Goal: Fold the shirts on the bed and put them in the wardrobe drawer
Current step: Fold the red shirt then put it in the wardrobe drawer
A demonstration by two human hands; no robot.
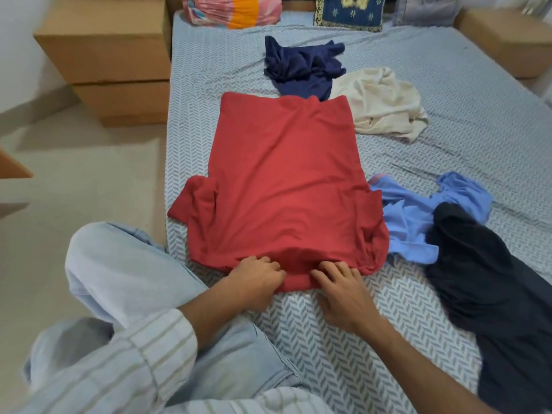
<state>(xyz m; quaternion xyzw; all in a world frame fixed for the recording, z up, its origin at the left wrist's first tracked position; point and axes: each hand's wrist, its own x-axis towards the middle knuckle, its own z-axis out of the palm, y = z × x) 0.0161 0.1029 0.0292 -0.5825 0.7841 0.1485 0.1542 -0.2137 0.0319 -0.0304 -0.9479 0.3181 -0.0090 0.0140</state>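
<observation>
Red shirt [283,180] lying flat on bed [448,94]; left hand [257,279] and right hand [340,291] both pinching its 6 o'clock edge, fingers curled on fabric.

Bed [448,94], chevron-patterned blue-grey sheet. Lying on it: red shirt [283,180], spread flat near the left edge; navy shirt [301,67], crumpled, beyond it toward the head end; cream shirt [379,106], crumpled, just beside the navy one; light blue shirt [418,210], bunched, touching the red shirt's right side; dark garment [490,294] toward the near right corner, overlapping the light blue one.
</observation>
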